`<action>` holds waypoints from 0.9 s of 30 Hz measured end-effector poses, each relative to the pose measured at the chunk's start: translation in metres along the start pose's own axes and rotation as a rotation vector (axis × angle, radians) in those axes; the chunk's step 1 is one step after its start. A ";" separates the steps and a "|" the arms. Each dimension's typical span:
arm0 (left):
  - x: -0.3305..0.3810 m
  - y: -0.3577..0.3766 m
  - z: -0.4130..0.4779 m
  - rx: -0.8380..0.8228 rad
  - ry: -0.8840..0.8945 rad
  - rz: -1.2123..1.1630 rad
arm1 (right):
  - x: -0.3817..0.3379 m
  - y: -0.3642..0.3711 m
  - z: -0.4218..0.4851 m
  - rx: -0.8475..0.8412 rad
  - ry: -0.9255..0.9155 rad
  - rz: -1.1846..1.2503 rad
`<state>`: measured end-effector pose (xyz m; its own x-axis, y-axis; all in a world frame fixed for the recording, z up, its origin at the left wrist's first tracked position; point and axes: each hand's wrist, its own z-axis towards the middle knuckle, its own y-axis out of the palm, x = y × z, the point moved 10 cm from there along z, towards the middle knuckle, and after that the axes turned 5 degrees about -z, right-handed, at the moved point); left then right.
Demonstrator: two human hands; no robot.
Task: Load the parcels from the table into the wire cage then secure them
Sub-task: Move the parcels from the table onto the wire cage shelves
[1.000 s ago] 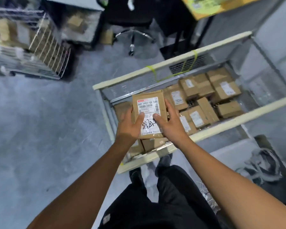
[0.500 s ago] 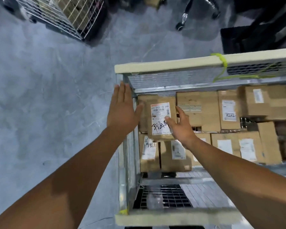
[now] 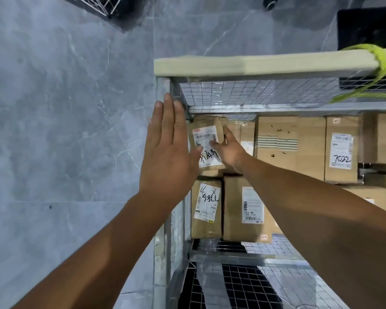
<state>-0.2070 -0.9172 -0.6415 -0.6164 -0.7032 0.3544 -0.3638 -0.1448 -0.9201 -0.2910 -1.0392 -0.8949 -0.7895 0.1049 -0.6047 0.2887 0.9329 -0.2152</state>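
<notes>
Cardboard parcel (image 3: 206, 143) went in wire cage (image 3: 254, 92) far corner, atop stacked parcels (image 3: 206, 208). Right hand (image 3: 228, 150) gripped it, thumb on label, prob seating it snug. Left hand (image 3: 167, 157) flat, fingers straight, at cage side, likely bracing.

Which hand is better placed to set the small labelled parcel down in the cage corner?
The right. The right hand holds the small labelled parcel by thumb and fingers, inside the wire cage. The left hand is flat and open above the cage's corner, holding nothing.

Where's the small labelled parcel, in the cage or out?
Inside: the parcel sits below the cage rim, in its corner, held by the right hand.
</notes>
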 end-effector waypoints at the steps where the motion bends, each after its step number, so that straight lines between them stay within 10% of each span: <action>1: 0.000 0.000 0.000 -0.023 -0.018 0.008 | -0.002 -0.002 -0.005 -0.017 0.015 -0.034; 12: 0.026 -0.015 -0.050 -0.345 -0.023 0.065 | -0.014 -0.086 -0.204 0.078 -0.034 -0.395; 27: 0.297 -0.080 -0.284 -0.542 0.605 -0.161 | 0.123 -0.137 -0.685 0.950 0.297 -0.261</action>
<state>-0.5589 -0.9168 -0.4156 -0.7412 -0.1837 0.6457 -0.6704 0.2528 -0.6976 -0.7991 -0.9180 -0.4146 -0.9538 0.1395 -0.2659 0.2964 0.2946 -0.9085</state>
